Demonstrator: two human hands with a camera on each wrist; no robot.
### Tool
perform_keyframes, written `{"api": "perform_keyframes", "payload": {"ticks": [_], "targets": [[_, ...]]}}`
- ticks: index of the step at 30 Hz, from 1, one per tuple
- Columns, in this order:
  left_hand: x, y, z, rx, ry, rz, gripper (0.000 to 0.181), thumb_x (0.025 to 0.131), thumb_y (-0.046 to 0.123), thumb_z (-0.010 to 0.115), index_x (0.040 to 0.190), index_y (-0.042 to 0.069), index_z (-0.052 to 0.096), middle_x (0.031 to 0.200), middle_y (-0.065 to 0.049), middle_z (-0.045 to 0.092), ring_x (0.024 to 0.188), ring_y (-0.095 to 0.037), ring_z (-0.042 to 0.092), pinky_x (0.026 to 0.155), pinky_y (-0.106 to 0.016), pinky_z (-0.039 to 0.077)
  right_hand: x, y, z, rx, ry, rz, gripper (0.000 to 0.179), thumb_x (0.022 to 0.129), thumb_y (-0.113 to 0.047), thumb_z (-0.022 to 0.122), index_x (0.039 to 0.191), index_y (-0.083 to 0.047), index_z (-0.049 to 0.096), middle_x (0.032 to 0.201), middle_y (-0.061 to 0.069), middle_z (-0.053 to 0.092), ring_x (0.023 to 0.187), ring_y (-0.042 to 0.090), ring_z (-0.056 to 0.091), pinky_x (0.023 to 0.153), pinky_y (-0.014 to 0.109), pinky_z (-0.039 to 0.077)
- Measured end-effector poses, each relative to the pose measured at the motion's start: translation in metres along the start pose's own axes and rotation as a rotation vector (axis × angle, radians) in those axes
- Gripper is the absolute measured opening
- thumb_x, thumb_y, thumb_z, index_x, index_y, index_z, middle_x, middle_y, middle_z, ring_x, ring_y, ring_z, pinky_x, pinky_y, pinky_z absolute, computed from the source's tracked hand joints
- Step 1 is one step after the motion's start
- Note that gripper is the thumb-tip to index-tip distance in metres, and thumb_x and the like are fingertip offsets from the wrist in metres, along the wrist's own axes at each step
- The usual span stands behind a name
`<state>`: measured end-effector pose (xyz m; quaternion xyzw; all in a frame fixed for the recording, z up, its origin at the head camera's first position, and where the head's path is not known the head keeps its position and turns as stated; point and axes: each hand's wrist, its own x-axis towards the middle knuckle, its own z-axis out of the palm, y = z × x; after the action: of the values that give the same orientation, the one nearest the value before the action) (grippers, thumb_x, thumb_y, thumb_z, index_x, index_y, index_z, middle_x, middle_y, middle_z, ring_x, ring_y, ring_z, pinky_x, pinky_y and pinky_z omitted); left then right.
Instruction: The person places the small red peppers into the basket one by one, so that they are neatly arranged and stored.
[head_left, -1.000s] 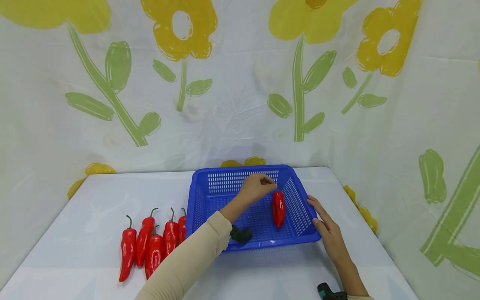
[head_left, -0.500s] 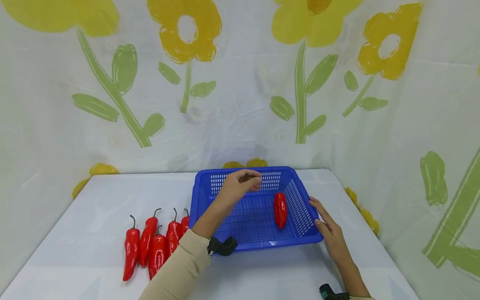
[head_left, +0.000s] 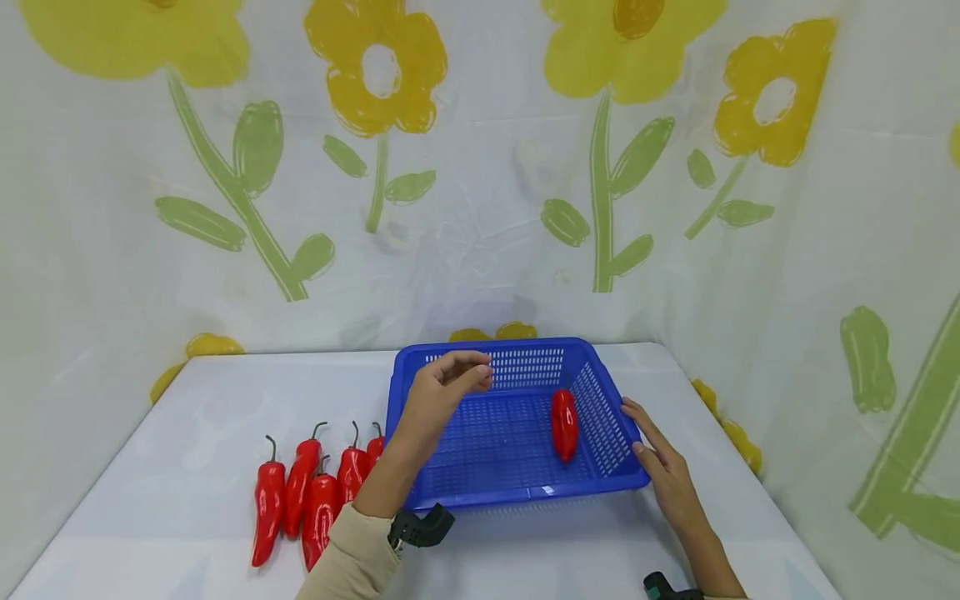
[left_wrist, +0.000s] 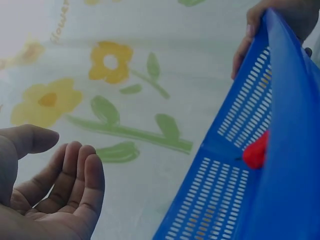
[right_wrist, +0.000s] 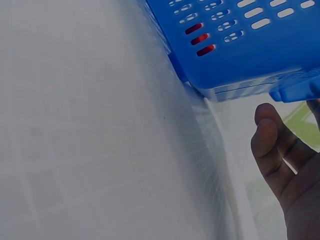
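Note:
My left hand [head_left: 438, 392] hangs over the left part of a blue plastic basket [head_left: 517, 497] with nothing in its fingers. In the left wrist view its thumb and fingers are loosely bent and apart. Inside the basket, near the right wall, lies one red chili pepper [head_left: 565, 425]. My right hand [head_left: 667, 475] holds the basket's right rim, thumb and index finger on the edge. From the right wrist view, other fingers [right_wrist: 265, 137] curl below the rim. Left of the basket several red chili peppers [head_left: 268, 502] lie side by side, stems pointing away.
The basket stands on a white table [head_left: 187, 467]. Behind it and on both sides hangs a white curtain [head_left: 480, 208] printed with yellow flowers. A dark strap device [head_left: 423, 527] is on the left wrist, and another [head_left: 667, 587] on the right.
My left hand has moved away from the pepper in the basket, to the left, with its fingers opening a little. The right hand stays at the basket's rim.

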<state>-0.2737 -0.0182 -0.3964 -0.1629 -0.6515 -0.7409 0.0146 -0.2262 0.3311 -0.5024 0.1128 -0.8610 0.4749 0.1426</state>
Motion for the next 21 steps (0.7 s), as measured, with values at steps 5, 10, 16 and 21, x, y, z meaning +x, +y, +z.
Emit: {"api": "perform_keyframes", "payload": {"ticks": [5, 10, 16, 21], "targets": [[-0.006, -0.006, -0.008, -0.001, 0.013, -0.002, 0.027, 0.095, 0.022, 0.070, 0.115, 0.005, 0.070, 0.106, -0.014, 0.069, 0.096, -0.027, 0.069, 0.093, -0.040, 0.055, 0.001, -0.001, 0.001, -0.013, 0.000, 0.007, 0.048, 0.108, -0.023, 0.040, 0.156, -0.027, 0.037, 0.162, -0.006, 0.030, 0.145, 0.002, 0.025, 0.107, 0.040, 0.035], [-0.016, -0.010, -0.016, -0.006, 0.044, -0.010, 0.026, 0.096, 0.022, 0.070, 0.115, 0.004, 0.069, 0.105, -0.012, 0.071, 0.095, -0.026, 0.069, 0.093, -0.038, 0.055, 0.001, -0.002, 0.004, -0.002, -0.015, 0.014, 0.048, 0.108, -0.024, 0.039, 0.156, -0.029, 0.036, 0.162, -0.007, 0.029, 0.145, 0.000, 0.025, 0.108, 0.037, 0.034], [-0.023, -0.010, -0.025, -0.020, 0.051, 0.004, 0.027, 0.096, 0.024, 0.069, 0.116, 0.006, 0.069, 0.106, -0.013, 0.070, 0.096, -0.028, 0.069, 0.093, -0.039, 0.055, 0.001, -0.005, 0.003, 0.025, -0.015, -0.004, 0.048, 0.108, -0.021, 0.039, 0.156, -0.027, 0.037, 0.161, -0.007, 0.030, 0.145, 0.001, 0.025, 0.101, 0.010, 0.028], [-0.026, -0.012, -0.031, -0.034, 0.075, 0.014, 0.028, 0.096, 0.019, 0.069, 0.117, 0.001, 0.067, 0.106, -0.015, 0.069, 0.095, -0.028, 0.069, 0.092, -0.038, 0.056, 0.002, -0.004, -0.002, 0.021, -0.015, -0.008, 0.048, 0.108, -0.021, 0.040, 0.156, -0.026, 0.037, 0.162, -0.007, 0.030, 0.146, 0.001, 0.023, 0.102, 0.007, 0.026]]}}
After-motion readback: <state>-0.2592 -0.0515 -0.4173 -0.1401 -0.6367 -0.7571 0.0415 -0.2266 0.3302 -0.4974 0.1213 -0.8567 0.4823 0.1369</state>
